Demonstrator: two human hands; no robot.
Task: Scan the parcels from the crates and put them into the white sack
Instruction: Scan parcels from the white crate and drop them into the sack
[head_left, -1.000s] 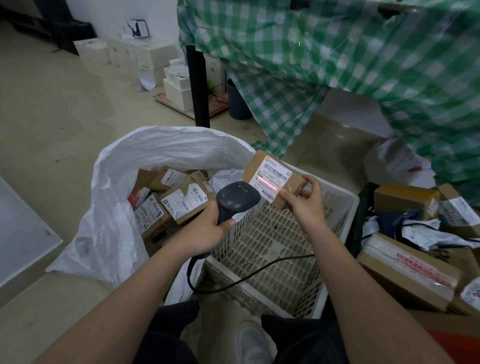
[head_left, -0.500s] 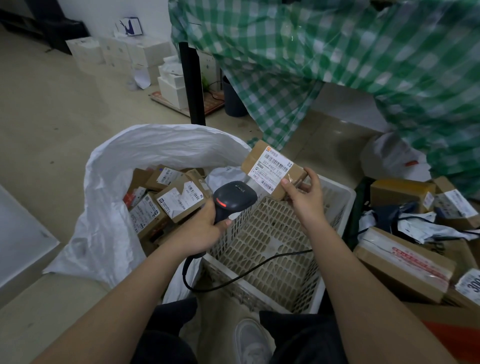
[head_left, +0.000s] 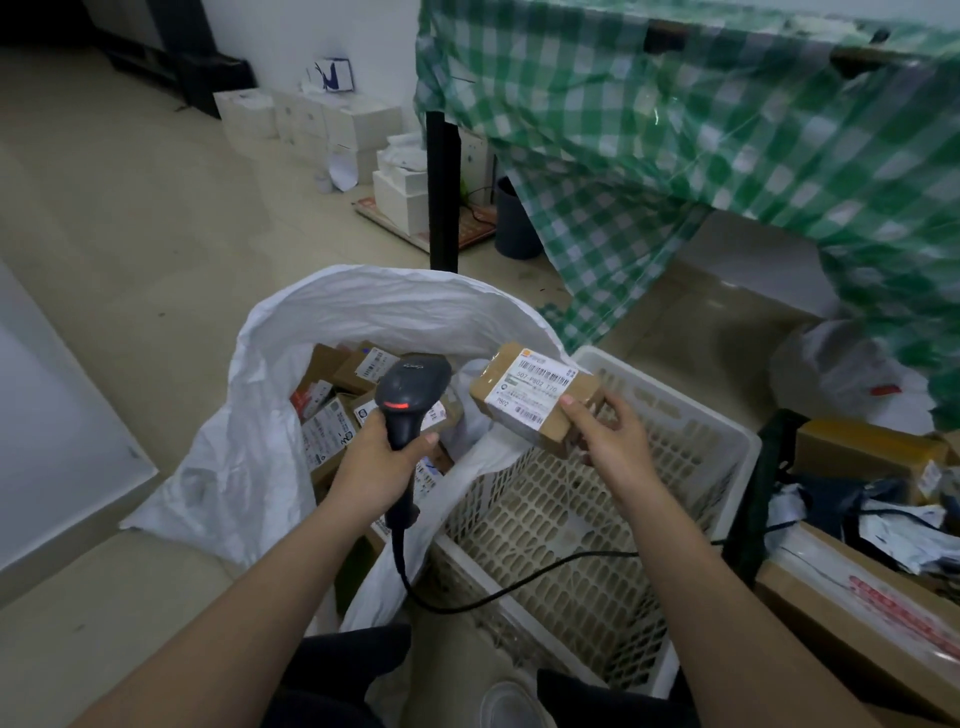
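My right hand (head_left: 608, 431) grips a small brown cardboard parcel (head_left: 535, 397) with a white barcode label, held over the far left corner of the white lattice crate (head_left: 675, 441), next to the sack's rim. My left hand (head_left: 379, 462) grips a dark handheld scanner (head_left: 410, 400), its head raised above the open white sack (head_left: 270, 415); a red light shows on the scanner. Its black cable trails across the crate. Several labelled brown parcels lie inside the sack.
To the right a dark crate (head_left: 758, 499) holds more cardboard parcels (head_left: 862, 608) and mailer bags. A table with a green checked cloth (head_left: 701, 135) and a black leg (head_left: 441, 197) stands behind. White boxes (head_left: 332, 124) are stacked on the floor farther back.
The red scan line on the parcel's label is gone. The parcel now lies flatter, beside the sack's rim. The scanner has swung left over the sack, away from the parcel.
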